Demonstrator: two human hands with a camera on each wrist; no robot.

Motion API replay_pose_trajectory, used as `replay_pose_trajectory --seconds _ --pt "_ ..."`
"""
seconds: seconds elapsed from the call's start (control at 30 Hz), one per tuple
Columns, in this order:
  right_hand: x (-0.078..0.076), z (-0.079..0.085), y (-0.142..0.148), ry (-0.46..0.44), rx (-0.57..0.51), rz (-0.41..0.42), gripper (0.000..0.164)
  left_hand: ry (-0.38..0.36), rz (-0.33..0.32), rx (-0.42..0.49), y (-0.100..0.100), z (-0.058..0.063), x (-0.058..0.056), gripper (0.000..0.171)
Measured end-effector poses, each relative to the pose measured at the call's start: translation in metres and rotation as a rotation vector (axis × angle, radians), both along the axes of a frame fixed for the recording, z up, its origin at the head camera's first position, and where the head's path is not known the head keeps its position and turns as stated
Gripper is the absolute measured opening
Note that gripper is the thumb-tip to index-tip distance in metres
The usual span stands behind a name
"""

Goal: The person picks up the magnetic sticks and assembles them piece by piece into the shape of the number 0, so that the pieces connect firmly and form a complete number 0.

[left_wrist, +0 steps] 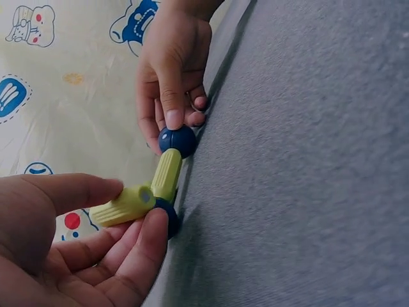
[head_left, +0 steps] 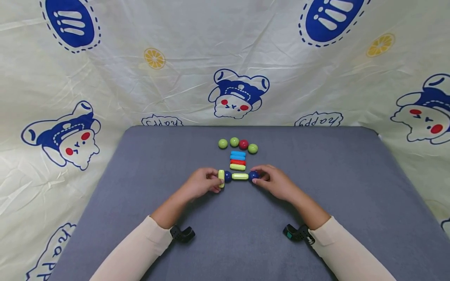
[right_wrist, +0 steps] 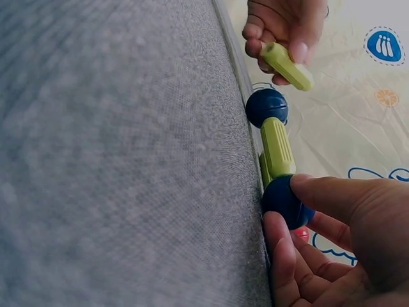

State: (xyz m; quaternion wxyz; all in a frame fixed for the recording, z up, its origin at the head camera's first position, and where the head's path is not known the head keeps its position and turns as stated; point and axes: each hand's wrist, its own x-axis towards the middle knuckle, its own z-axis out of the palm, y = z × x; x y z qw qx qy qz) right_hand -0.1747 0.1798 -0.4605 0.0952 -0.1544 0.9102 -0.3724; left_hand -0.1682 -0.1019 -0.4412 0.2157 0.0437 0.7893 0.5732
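Frame centre: left hand [head_left: 203, 182] pinches yellow rod [head_left: 221, 174], right hand [head_left: 276, 182] pinches blue ball [head_left: 253, 176]; both probably light, stiff; rod best held mid-length.

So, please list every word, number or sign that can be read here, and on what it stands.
"happy": on the printed backdrop sheet, in outlined bubbles beyond the table's far edge.
"happ": same sheet, lower left, partly hidden.
Right wristband: marks too small to read.
Toy sticks and balls: no readable text.
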Motion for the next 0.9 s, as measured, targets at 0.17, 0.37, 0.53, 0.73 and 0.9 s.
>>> replay_pose_trajectory --seconds 0.17,0.37,0.53,0.73,0.9 --pt "0.000 0.000 0.000 -0.010 -0.007 -0.001 0.036 -0.009 -0.057 -0.027 -0.002 -0.003 0.007 0.021" --pt "-0.001 -0.001 0.000 -0.004 -0.005 -0.008 0.035 -0.045 -0.072 -0.021 -0.002 -0.007 0.011 0.022" --pt "-0.001 -0.001 0.000 0.001 -0.006 -0.009 0.035 -0.058 -0.072 -0.023 -0.001 -0.013 0.011 0.020" --pt "-0.001 -0.001 0.000 0.003 -0.009 -0.007 0.035 -0.079 -0.064 -0.053 0.002 -0.013 0.009 0.022" --pt "-0.001 -0.002 -0.001 0.008 -0.009 -0.004 0.035 -0.102 -0.057 -0.057 0.004 -0.010 0.008 0.022"
